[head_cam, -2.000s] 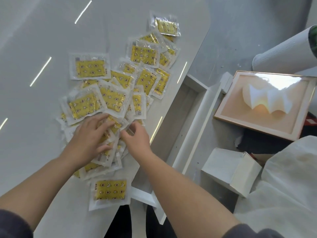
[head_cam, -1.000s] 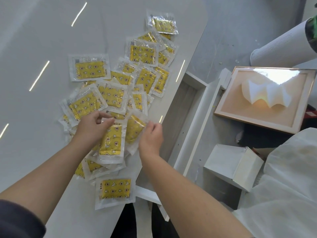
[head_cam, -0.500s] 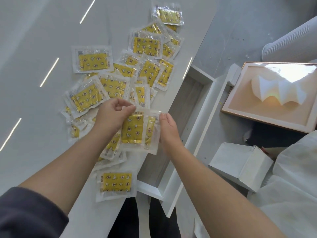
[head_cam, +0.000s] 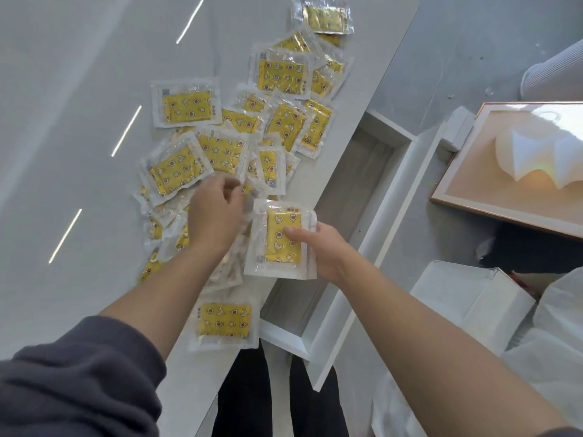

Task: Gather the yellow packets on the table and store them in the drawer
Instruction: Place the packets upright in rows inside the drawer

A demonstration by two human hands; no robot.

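Pinching yellow pkts, moon+star print, clear wrap

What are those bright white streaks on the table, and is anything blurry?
Head view: the streaks are glare, lights mirrored in the glossy table; packets' wrappers and the frame glint too. The left hand is slightly blurred; the right hand and its stack look sharp.

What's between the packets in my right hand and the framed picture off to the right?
The open drawer, no packets visible inside, and its white front panel, seen in the head view.
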